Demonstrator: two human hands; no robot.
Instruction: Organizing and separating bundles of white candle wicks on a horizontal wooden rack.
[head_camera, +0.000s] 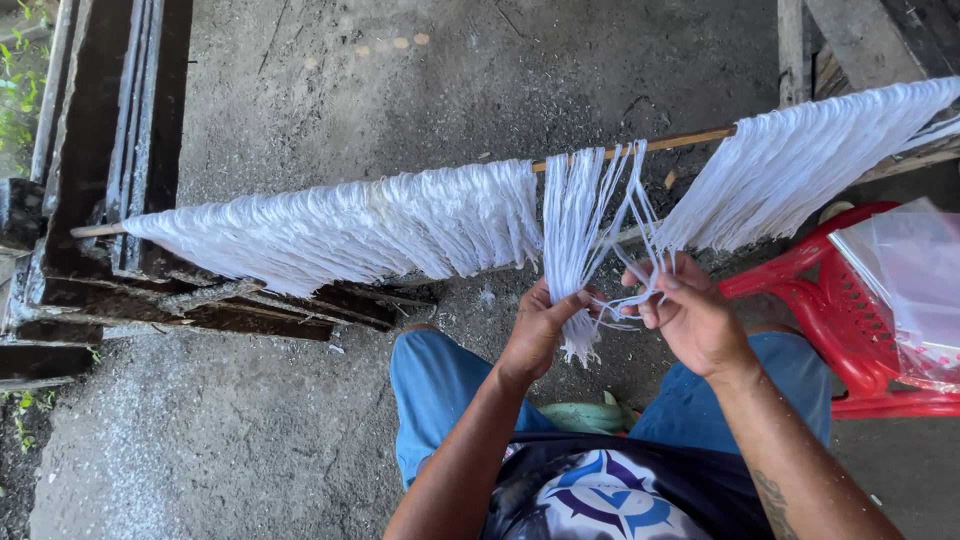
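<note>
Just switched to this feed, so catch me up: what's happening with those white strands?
A person is working white strands draped over a thin wooden pole. The left hand has a grip on a hanging bunch of strands, while the right hand pulls a few thin strands aside. More white strands hang along the pole on both sides; a red plastic chair stands at right.

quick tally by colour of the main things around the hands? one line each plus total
White: 3 – hanging strand bunches: left, middle, right
Red: 1 – plastic chair
Brown: 1 – wooden pole
Clear: 1 – plastic bag
Total: 6

The left hand grips the middle bunch; the right hand pinches loose strands from it.
</note>
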